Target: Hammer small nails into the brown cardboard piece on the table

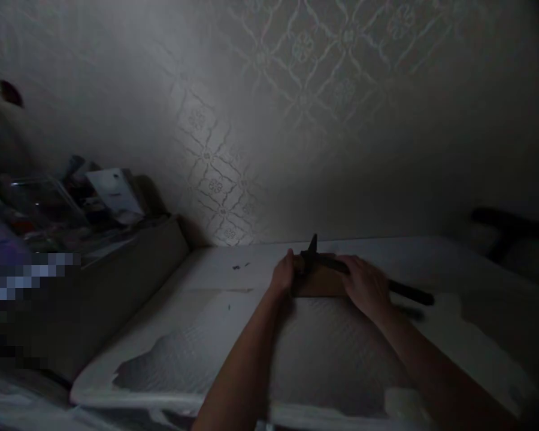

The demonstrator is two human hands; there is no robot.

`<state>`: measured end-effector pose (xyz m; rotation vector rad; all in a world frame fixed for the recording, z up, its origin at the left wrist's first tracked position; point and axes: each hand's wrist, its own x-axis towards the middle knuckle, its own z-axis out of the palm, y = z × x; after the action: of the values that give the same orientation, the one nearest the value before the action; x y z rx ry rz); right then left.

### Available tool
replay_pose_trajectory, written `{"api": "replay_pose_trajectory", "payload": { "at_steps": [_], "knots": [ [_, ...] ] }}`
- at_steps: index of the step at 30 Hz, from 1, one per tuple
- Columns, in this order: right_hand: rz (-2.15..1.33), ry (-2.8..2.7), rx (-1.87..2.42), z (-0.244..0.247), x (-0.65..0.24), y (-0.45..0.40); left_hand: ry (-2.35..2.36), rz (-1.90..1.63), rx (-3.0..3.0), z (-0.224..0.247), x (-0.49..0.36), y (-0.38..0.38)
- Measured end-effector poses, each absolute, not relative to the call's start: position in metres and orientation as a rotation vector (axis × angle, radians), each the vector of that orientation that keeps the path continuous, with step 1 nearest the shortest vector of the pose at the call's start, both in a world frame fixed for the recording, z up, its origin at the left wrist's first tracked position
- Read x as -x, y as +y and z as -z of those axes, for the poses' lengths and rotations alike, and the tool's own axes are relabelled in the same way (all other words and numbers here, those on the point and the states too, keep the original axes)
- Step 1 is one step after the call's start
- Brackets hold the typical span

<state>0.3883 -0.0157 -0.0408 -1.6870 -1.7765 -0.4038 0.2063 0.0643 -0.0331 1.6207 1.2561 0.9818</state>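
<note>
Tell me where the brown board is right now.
In the head view the brown board lies centre frame on the white table, near the patterned wall; the left hand holds its left end, the right hand with a dark tool covers its right.

we see a white table [197,311] set against the wall, its top partly covered by a pale textured sheet [323,353]. a brown board [318,282] lies on it, with small dark specks [236,267] nearby.
</note>
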Motion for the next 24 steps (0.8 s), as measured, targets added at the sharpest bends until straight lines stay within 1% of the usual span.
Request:
{"api": "replay_pose_trajectory", "payload": {
  "at_steps": [4,13,24],
  "knots": [
    [0.402,-1.782,1.659,0.042,-0.39,-0.015,1.271,-1.011,-1.717,0.035,-0.205,0.065],
    [0.375,-1.779,1.689,0.041,-0.392,-0.014,1.281,-0.989,-1.718,0.031,-0.204,0.062],
    [0.336,-1.559,2.107,0.049,-0.413,-0.012,1.377,-0.988,-1.746,0.027,-0.205,0.059]
  ]
}}
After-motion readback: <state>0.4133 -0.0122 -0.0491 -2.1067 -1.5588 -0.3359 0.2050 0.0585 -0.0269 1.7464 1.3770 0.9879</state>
